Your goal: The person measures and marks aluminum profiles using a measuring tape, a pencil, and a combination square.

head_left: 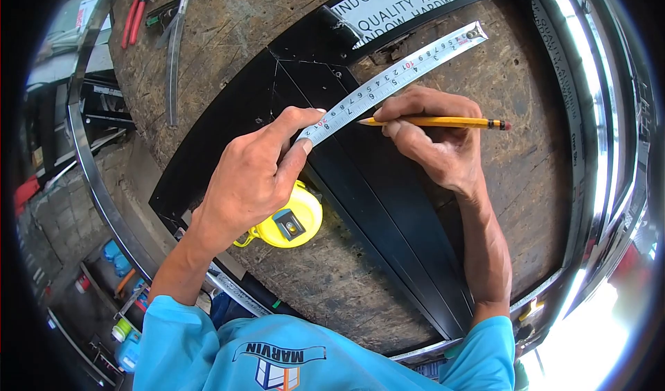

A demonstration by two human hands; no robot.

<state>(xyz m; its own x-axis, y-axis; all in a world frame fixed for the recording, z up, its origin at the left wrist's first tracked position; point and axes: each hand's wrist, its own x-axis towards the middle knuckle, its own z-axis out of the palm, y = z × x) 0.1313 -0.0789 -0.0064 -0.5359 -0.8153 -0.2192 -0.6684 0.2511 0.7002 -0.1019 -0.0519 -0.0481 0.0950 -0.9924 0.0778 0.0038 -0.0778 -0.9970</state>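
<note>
My left hand [253, 166] pinches the blade of a tape measure [377, 90] between thumb and forefinger. The pale blade slants up to the right over a black aluminum frame [377, 197], its metal hook end at the upper right. Below that hand hangs or rests the yellow tape case [299, 218], partly covered by the palm. In my right hand [440, 135] is a yellow pencil [450, 121], gripped near its point. The tip sits close to the lower edge of the blade, over the black frame, and the eraser end points right.
Red-handled pliers [134, 18] lie at the upper left of the worn wooden bench [215, 27], near a thin metal strip [176, 65]. Printed protective film [415, 10] covers part of the frame at the top. Shiny metal edging [86, 141] curves along the left. Bottles and tools sit low at left.
</note>
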